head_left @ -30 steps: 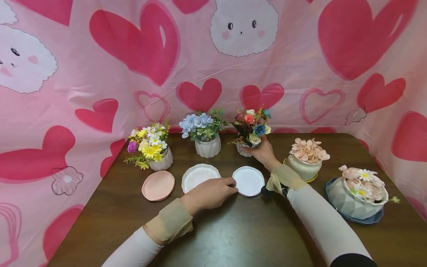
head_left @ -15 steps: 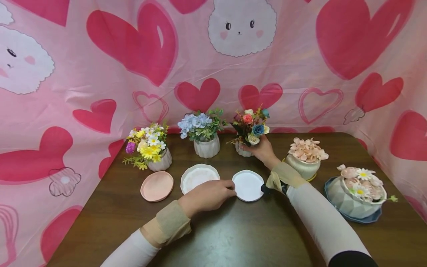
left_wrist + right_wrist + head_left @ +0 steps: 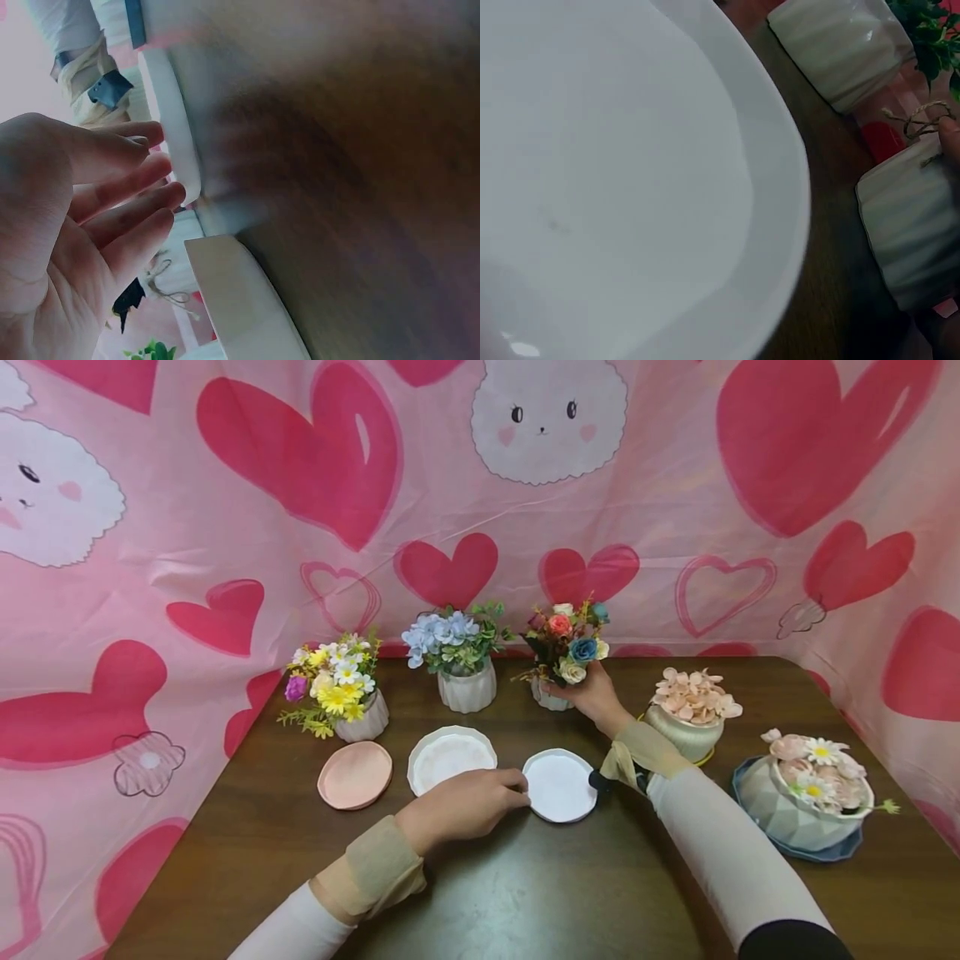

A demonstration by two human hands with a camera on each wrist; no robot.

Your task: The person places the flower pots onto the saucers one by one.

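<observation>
Pink heart-print backdrop (image 3: 450,468) filled the far side; brown table (image 3: 600,897) sat below it. Clock read about the middle of the visible table, 12 toward the backdrop.

Two white sleeves came in next: right sleeve (image 3: 731,868) from 5, left sleeve (image 3: 296,922) from 7, both with beige wrist wraps (image 3: 385,864).

Pots, all upright: daisy pot (image 3: 813,789) on a blue saucer (image 3: 823,854) at 3. Yellow-flower pot (image 3: 341,693) at 10, blue-flower pot (image 3: 459,664) at 11, rose pot (image 3: 566,652) between 12 and 1, peach-flower pot (image 3: 692,714) at 2.

Left hand (image 3: 468,808) lay just on the 9 side of the white plate (image 3: 560,786), fingers loosely extended and not wrapped round anything, fingertips at the plate rim. Contact pressure: couldn't tell.

Off-white dish (image 3: 452,758) was at 10, partly hidden by that hand. White plate sat just off centre toward 3, bare inside, filling much of the right wrist view. Pink dish (image 3: 355,775) was at 9, just below the yellow-flower pot.

Right hand (image 3: 600,700) reached to 1, thumb and fingers curled on the rose pot, holding it at its 4 side. Far fingers were hidden by flowers. Smallest item: twine (image 3: 919,120) at the rose pot's neck, beside a fingertip.
</observation>
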